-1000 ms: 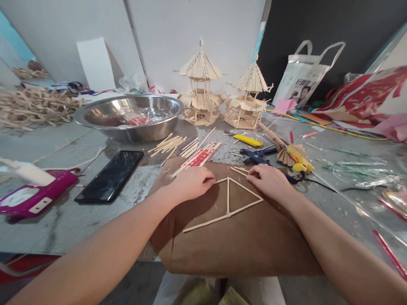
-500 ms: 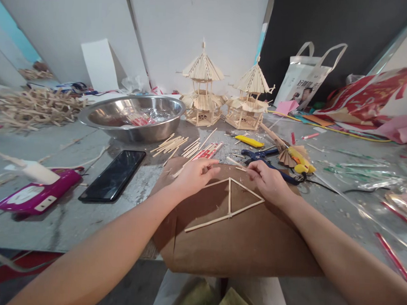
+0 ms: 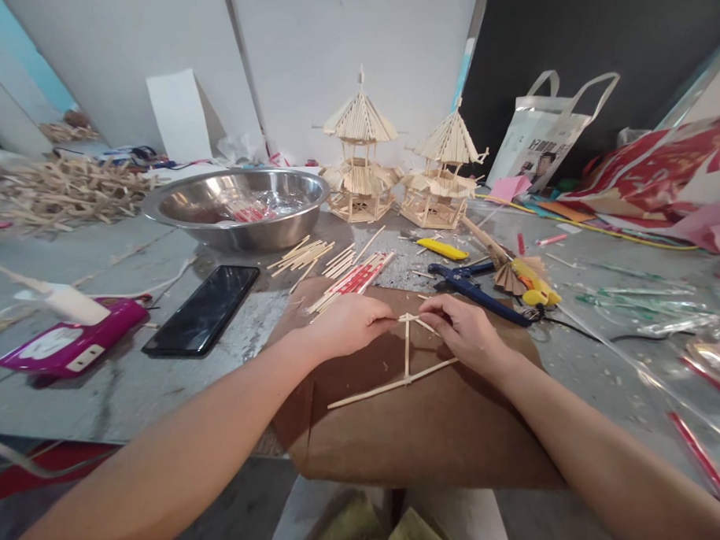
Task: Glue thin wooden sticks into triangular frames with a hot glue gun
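Note:
A frame of thin wooden sticks [image 3: 407,352] lies on a brown board [image 3: 437,438] in front of me, with an upright piece meeting a long slanted one. My left hand [image 3: 358,323] is closed, thumb and fingertips pinching the frame at the left of its top corner. On the other side my right hand [image 3: 461,325] pinches a short wooden stick [image 3: 414,317] laid across that corner. Parts of the frame's sloping sides are hidden under both hands.
Behind the hands lie loose sticks [image 3: 304,256], red-and-white packaged sticks [image 3: 360,276], a yellow cutter [image 3: 442,249] and blue-handled pliers [image 3: 477,294]. A phone [image 3: 202,312] and metal basin [image 3: 237,226] are left; two stick pagodas [image 3: 359,179] stand at the back.
My right hand has moved left and down, bringing the short stick onto the frame's top corner. My left hand has shifted right and its fingers have closed at that corner.

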`<control>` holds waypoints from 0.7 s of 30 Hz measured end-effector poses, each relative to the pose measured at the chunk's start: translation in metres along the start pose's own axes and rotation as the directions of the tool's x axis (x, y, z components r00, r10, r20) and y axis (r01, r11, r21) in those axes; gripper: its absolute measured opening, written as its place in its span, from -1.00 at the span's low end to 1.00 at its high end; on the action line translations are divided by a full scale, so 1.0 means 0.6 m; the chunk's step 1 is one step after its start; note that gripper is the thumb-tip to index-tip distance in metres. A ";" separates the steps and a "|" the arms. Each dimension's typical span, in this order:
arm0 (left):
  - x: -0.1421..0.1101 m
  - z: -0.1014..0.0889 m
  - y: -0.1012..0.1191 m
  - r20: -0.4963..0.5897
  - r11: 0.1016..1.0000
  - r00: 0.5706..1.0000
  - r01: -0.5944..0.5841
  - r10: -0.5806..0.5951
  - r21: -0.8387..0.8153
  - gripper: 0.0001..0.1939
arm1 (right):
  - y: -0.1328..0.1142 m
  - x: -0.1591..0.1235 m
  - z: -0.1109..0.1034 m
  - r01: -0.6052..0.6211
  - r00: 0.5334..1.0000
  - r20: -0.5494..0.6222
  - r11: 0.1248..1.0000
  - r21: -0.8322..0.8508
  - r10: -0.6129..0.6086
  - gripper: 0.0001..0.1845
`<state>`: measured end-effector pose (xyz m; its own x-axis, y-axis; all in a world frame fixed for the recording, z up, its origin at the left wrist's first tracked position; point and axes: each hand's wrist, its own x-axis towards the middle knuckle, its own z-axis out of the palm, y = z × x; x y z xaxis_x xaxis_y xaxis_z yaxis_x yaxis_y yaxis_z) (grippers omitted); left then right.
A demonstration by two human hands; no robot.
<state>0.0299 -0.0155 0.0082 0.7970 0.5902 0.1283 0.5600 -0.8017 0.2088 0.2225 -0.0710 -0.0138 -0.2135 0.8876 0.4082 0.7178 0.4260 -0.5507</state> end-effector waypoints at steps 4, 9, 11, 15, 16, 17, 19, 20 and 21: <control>0.000 -0.005 -0.008 -0.009 0.999 0.999 0.036 -0.035 0.032 -0.71 | 0.012 0.003 0.002 -0.085 0.994 -0.069 0.993 0.082 0.090 -0.78; -0.001 -0.002 -0.010 -0.023 0.999 0.999 0.030 -0.030 0.025 -0.70 | 0.026 0.006 0.010 -0.219 0.965 -0.093 0.949 0.228 0.245 -0.75; -0.002 0.002 -0.007 -0.030 1.000 0.999 0.024 -0.024 0.005 -0.69 | 0.028 0.006 0.013 -0.258 0.954 -0.070 0.920 0.295 0.290 -0.74; -0.001 0.006 0.000 -0.008 0.999 0.999 0.035 -0.034 0.038 -0.68 | 0.024 0.002 0.018 -0.285 0.948 -0.031 0.889 0.357 0.316 -0.71; -0.001 0.006 0.001 -0.001 0.998 0.999 0.038 -0.038 0.055 -0.68 | 0.022 0.001 0.018 -0.287 0.946 -0.041 0.891 0.351 0.321 -0.70; -0.001 0.006 0.003 0.002 0.997 0.999 0.043 -0.043 0.067 -0.68 | 0.019 0.000 0.018 -0.287 0.944 -0.058 0.896 0.338 0.325 -0.69; -0.001 0.004 0.005 0.003 0.996 0.998 0.055 -0.055 0.074 -0.68 | 0.014 -0.001 0.017 -0.282 0.942 -0.098 0.914 0.291 0.322 -0.68; -0.001 0.003 0.006 0.005 0.996 0.998 0.056 -0.057 0.070 -0.68 | 0.011 -0.001 0.016 -0.275 0.942 -0.118 0.925 0.261 0.314 -0.68; -0.001 0.002 0.006 0.008 0.996 0.998 0.055 -0.056 0.064 -0.68 | 0.008 0.000 0.013 -0.266 0.943 -0.140 0.937 0.229 0.302 -0.68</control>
<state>0.0319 -0.0190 0.0076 0.7662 0.6334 0.1085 0.6168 -0.7722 0.1527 0.2207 -0.0677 -0.0225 0.1080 0.9410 0.3206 0.5776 0.2031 -0.7906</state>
